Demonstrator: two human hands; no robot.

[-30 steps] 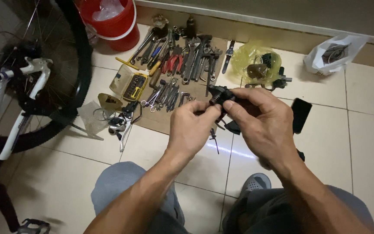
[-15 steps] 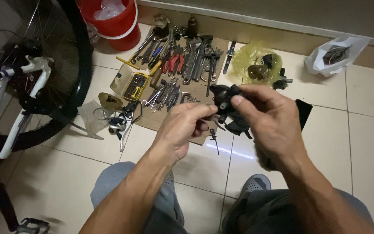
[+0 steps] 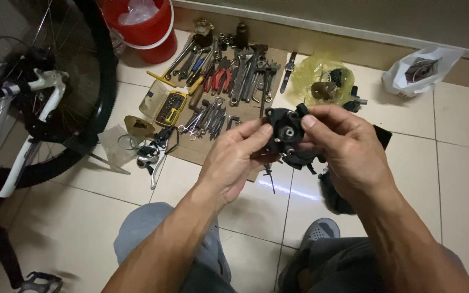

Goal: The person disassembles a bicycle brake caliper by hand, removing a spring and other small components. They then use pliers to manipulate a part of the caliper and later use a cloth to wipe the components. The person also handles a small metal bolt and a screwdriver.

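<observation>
Both hands on one small black bike part, held up in front of the chest, above the floor. Left hand is closed on its left edge, thumb pressing the near face. Right hand pinches the top and right side, thumb tip beside the round centre bore.

Change over the last second: the part has been lifted and turned, so the flat face with the bore now looks at the camera; earlier it was lower and mostly covered by fingers. Grip moved from cupping to edge-pinching. Reads like inspection or aligning something at the bore, not yet fitting it.

Below the hands: a small thin tool lying on the tile, a dark object by the right knee. Further out: cardboard sheet with wrenches and pliers, yellow plastic bag of parts, white bag, red bucket, bike wheel at left.
</observation>
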